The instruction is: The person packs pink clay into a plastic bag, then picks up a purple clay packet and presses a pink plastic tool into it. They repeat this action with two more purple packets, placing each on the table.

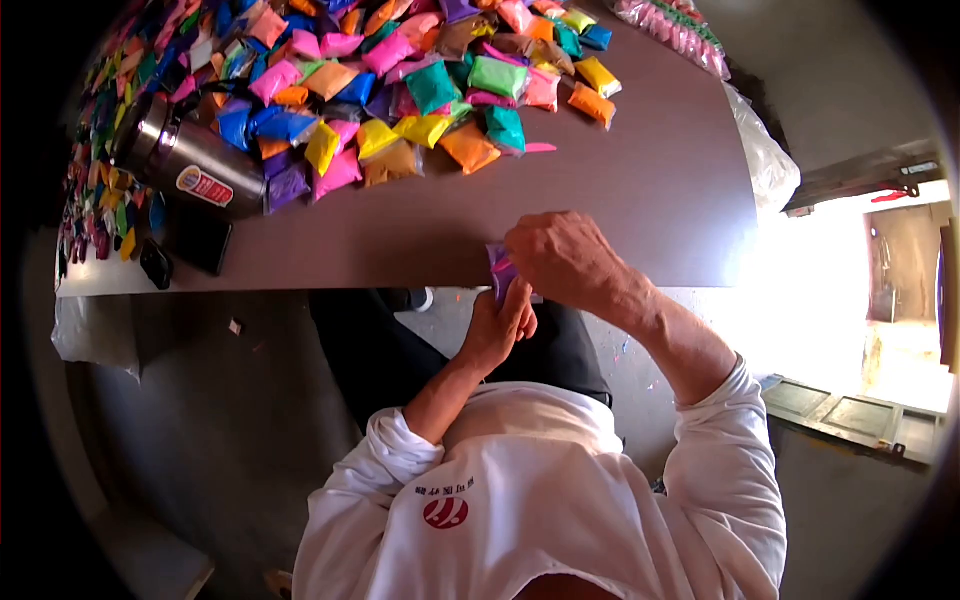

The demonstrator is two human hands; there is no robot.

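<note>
A small purple packet in clear plastic is upright at the table's front edge. My left hand is closed around its lower part, with the thumb pointing up along it. Against the packet's upper right side, my right hand is curled with its back towards me. Its fingertips are hidden, so what they pinch cannot be made out. Beyond both hands, a heap of colourful packets covers the far part of the brown table.
A steel flask lies on its side at the left, with a black phone and a small dark object near it. Clear plastic hangs at the right table edge. Pink packaged items stand at the back right.
</note>
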